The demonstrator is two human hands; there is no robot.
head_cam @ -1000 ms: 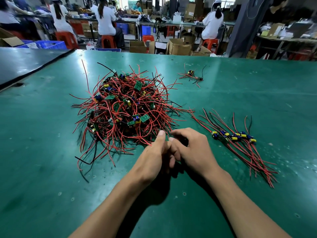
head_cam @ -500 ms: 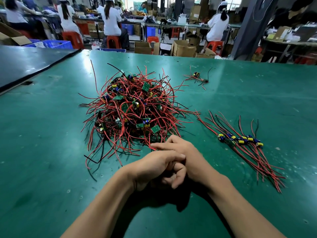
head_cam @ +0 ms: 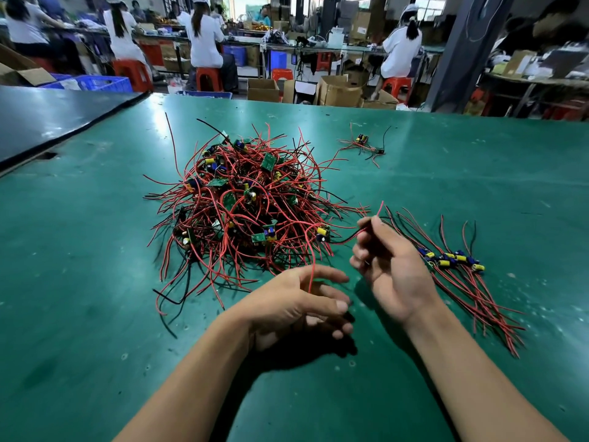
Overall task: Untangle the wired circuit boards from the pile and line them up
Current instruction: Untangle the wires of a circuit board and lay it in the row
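The fingers point(head_cam: 361, 242) of the right hand point(head_cam: 395, 269) are pinched on a pair of leads point(head_cam: 345, 240), one red and one black. These run left to a board point(head_cam: 323, 232) with a yellow capacitor, sitting at the near right edge of the pile point(head_cam: 248, 205). The left hand point(head_cam: 293, 301) hovers low over the green worktop point(head_cam: 95, 282) with its fingers point(head_cam: 331, 276) loosely curled. A red wire point(head_cam: 312, 272) drops from the pile into it, and I can't tell whether it is pinched or only lying there.

I'd say this board is about half won. The pull wants to be slow and sideways, away from the tangle, so looped wires slide off rather than tighten. The left hand would do best steadying the heap or feeding that red wire clear. A yank would likely drag neighbouring boards along.

Once free, the board belongs beside the row point(head_cam: 452, 260) on the right. There the finished boards lie side by side, with their wires trailing towards the person. A small stray cluster point(head_cam: 361, 143) sits well apart, further back.

Nothing on the worktop is a container. Beyond it stand blue crates point(head_cam: 105, 82) and open cardboard boxes point(head_cam: 338, 90), and I can't make out what is in them.
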